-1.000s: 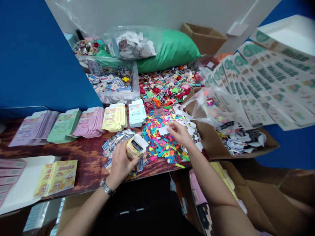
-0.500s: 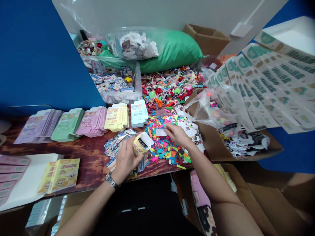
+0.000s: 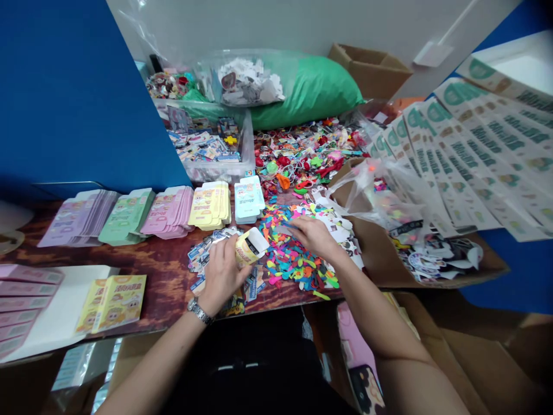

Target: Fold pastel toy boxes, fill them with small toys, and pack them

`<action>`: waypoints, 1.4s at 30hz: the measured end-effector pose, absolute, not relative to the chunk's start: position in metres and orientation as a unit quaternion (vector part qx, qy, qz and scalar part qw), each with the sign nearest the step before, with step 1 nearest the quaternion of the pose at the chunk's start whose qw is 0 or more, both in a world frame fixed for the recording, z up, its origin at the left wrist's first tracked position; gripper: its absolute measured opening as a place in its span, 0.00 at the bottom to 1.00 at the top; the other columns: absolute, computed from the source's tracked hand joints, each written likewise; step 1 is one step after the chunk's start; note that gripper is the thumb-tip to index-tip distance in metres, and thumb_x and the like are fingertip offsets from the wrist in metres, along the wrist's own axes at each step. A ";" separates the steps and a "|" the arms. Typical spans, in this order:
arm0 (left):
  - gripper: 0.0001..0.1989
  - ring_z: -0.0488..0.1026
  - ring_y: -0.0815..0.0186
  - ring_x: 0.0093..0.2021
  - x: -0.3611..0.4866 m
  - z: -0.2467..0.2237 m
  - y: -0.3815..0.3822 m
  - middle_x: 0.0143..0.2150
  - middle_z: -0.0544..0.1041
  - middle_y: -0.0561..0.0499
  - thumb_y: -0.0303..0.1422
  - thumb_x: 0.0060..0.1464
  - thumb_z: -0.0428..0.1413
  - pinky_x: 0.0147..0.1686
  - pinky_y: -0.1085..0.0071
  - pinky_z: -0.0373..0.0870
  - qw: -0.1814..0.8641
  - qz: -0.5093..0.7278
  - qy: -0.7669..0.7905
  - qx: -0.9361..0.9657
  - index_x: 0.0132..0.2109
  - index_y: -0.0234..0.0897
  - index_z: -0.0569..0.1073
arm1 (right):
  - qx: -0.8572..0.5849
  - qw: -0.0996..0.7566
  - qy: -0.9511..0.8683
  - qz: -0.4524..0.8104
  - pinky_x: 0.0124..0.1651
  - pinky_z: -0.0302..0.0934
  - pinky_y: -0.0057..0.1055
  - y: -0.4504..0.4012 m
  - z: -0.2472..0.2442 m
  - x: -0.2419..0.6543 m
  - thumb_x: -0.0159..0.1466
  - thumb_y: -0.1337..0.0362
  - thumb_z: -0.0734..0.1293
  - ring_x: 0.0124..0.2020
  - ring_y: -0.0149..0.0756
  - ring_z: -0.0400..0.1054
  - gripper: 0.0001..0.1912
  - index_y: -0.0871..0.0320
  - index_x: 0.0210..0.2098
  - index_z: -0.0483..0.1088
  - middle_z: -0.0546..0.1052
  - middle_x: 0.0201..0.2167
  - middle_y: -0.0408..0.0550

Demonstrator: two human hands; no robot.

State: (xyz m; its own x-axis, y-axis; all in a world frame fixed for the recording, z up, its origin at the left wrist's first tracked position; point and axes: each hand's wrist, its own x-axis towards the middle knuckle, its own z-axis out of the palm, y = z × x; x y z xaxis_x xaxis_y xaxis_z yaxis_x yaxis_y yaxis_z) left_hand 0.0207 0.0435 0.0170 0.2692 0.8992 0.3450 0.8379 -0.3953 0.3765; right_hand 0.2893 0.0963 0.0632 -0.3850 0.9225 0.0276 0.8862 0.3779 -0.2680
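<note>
Our one view looks out from the head, facing forward and down. It is wide: dark clothing [image 3: 250,377] lies very near at the bottom edge, and the left hand [image 3: 222,274] and right hand [image 3: 314,237] come close in front, just below the middle. We see the table [image 3: 167,259] from above at a slant, its front edge crossing our lower half, while the wall [image 3: 285,26] stands farther off at the top.
</note>
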 end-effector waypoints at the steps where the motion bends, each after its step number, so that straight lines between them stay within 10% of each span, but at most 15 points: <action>1: 0.33 0.65 0.51 0.48 0.022 0.018 0.045 0.49 0.69 0.37 0.39 0.54 0.59 0.47 0.58 0.67 0.044 0.244 0.550 0.798 0.61 0.28 0.60 | -0.533 0.098 -0.834 0.103 0.36 0.51 0.28 0.094 0.072 0.287 0.69 0.64 0.60 0.33 0.35 0.65 0.11 0.59 0.34 0.71 0.74 0.31 0.49; 10: 0.36 0.64 0.50 0.47 0.035 0.025 0.043 0.50 0.68 0.36 0.35 0.53 0.58 0.42 0.58 0.68 -0.002 0.205 0.531 0.822 0.65 0.27 0.56 | -0.448 0.055 -0.881 0.145 0.35 0.53 0.27 0.085 0.088 0.232 0.66 0.67 0.62 0.32 0.33 0.67 0.06 0.58 0.36 0.72 0.75 0.32 0.48; 21: 0.36 0.67 0.50 0.49 0.036 0.014 0.054 0.51 0.69 0.38 0.38 0.53 0.58 0.48 0.56 0.68 0.082 0.286 0.537 0.789 0.64 0.30 0.55 | -0.431 0.286 -0.808 0.282 0.48 0.64 0.32 0.067 0.080 0.221 0.67 0.68 0.58 0.46 0.36 0.71 0.13 0.56 0.51 0.63 0.75 0.47 0.52; 27: 0.38 0.69 0.51 0.50 0.031 0.013 0.057 0.50 0.70 0.38 0.48 0.52 0.59 0.49 0.55 0.68 0.143 0.307 0.553 0.761 0.62 0.31 0.58 | -0.498 0.339 -0.746 0.284 0.41 0.66 0.27 0.121 0.061 0.250 0.68 0.61 0.59 0.38 0.32 0.73 0.13 0.57 0.50 0.67 0.77 0.43 0.48; 42: 0.36 0.68 0.51 0.53 0.029 0.013 0.051 0.53 0.70 0.39 0.42 0.52 0.61 0.51 0.55 0.68 0.177 0.302 0.555 0.755 0.62 0.35 0.56 | -0.713 0.122 -0.676 0.138 0.50 0.61 0.35 0.276 -0.006 0.266 0.57 0.68 0.68 0.47 0.45 0.70 0.14 0.59 0.44 0.72 0.76 0.44 0.57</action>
